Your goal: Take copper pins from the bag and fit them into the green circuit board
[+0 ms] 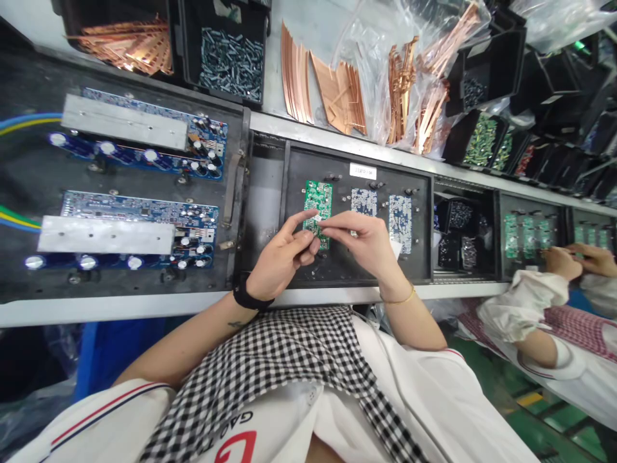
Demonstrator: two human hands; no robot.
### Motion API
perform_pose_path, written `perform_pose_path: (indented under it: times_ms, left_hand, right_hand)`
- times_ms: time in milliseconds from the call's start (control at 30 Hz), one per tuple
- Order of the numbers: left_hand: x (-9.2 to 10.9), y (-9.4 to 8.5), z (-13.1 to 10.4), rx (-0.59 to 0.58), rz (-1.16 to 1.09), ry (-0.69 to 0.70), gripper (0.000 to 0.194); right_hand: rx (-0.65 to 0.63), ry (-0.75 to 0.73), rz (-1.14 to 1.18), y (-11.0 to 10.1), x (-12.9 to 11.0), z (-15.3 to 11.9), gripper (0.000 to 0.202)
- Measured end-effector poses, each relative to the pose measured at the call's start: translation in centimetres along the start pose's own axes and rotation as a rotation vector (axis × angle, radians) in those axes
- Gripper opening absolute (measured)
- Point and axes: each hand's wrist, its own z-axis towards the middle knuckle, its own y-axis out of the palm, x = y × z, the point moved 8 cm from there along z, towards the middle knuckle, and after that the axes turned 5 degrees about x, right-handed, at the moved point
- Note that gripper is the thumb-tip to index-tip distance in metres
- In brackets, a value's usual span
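Note:
A green circuit board (319,193) lies in a black tray (299,167), partly covered by my fingers. My left hand (286,254) is over its left side, index finger stretched out, the other fingers curled in by the thumb. From the right, my right hand (366,241) reaches over the board with fingertips pinched together close to the left fingers. Whatever the fingers of either hand hold is too small to make out. Two blue-and-white circuit boards (364,199) (400,222) lie right of the green one, the nearer partly behind my right hand.
On the left lie two large blue boards with metal heatsinks (123,122) (106,235). Behind are a bin of small dark parts (231,64), copper strips (295,74) and more bins. A co-worker's hands (563,262) work over green boards (529,235) at right.

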Motion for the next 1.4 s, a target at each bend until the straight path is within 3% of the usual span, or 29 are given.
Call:
perform_pose_path:
  times_ms: [100, 200, 333, 400, 533, 700, 833, 967, 1067, 1200, 1300, 1400]
  left_hand:
    - [-0.3, 0.5, -0.3, -0.017, 0.040, -0.001, 0.057]
    - [-0.9, 0.6, -0.4, -0.002, 0.058, -0.032, 0.050]
    - [-1.9, -0.1, -0.7, 0.078, 0.024, -0.148, 0.020]
    - [-2.0, -0.1, -0.9, 0.072, 0.035, -0.183, 0.015]
    - [-2.3, 0.0, -1.1, 0.016, 0.059, -0.222, 0.022]
    - [-2.6, -0.4, -1.1, 0.025, 0.085, -0.240, 0.015]
    - [-2.3, -1.1, -0.9, 0.056, 0.158, -0.171, 0.030]
    - [-1.7, -1.7, -0.8, 0.105, 0.153, -0.079, 0.033]
    - [-1.8, -1.7, -0.8, 0.111, 0.126, -0.075, 0.036]
    - [-1.5, -1.6, -0.9, 0.112, 0.094, -0.024, 0.042]
    - [-1.3, -1.2, -1.0, 0.084, 0.126, 0.027, 0.045]
    - [-1.7, -0.8, -1.1, 0.047, 0.207, 0.054, 0.046]
  right_hand:
    - [-0.045, 0.091, 0.099, 0.6, 0.1, -1.4, 0.012]
    - [-0.015, 0.142, 0.063, 0.5, 1.3, -1.5, 0.008]
    - [0.104, 0.017, -0.265, -0.4, 2.5, 0.2, 0.010]
    - [0.085, -0.064, -0.408, 0.1, 3.0, 0.9, 0.014]
    - [0.040, -0.140, -0.503, 1.1, 3.8, 1.2, 0.020]
    - [0.025, -0.188, -0.580, 1.4, 3.6, 0.8, 0.023]
    - [-0.004, -0.220, -0.628, 1.5, 3.6, 0.9, 0.025]
    - [-0.105, -0.281, -0.689, 2.1, 3.8, 1.0, 0.027]
    - [-0.162, -0.278, -0.646, 2.1, 3.7, 1.0, 0.029]
    - [-0.046, -0.139, -0.391, 0.8, 2.0, -0.1, 0.026]
    - [-0.026, -0.029, -0.117, 0.7, 0.3, -2.2, 0.017]
    - [-0.005, 0.055, 0.013, 0.9, -0.3, -4.0, 0.010]
